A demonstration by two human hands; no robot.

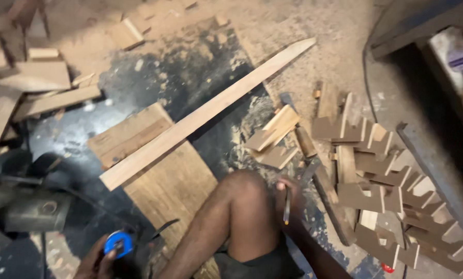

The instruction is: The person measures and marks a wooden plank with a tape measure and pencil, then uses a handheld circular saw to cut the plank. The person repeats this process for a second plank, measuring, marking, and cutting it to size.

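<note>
Sitting on the sawdust floor (272, 31), the person's left hand (99, 261) grips a blue tape measure (117, 243), the right hand (288, 199) pinches a pencil (287, 206); squaring tape along the long plank (200, 116) would probably mark truest.

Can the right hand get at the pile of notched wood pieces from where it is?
Probably yes. The right hand, holding a pencil, sits just beside the pile of notched wood pieces, with nothing between them, though the pencil occupies its grip.
</note>
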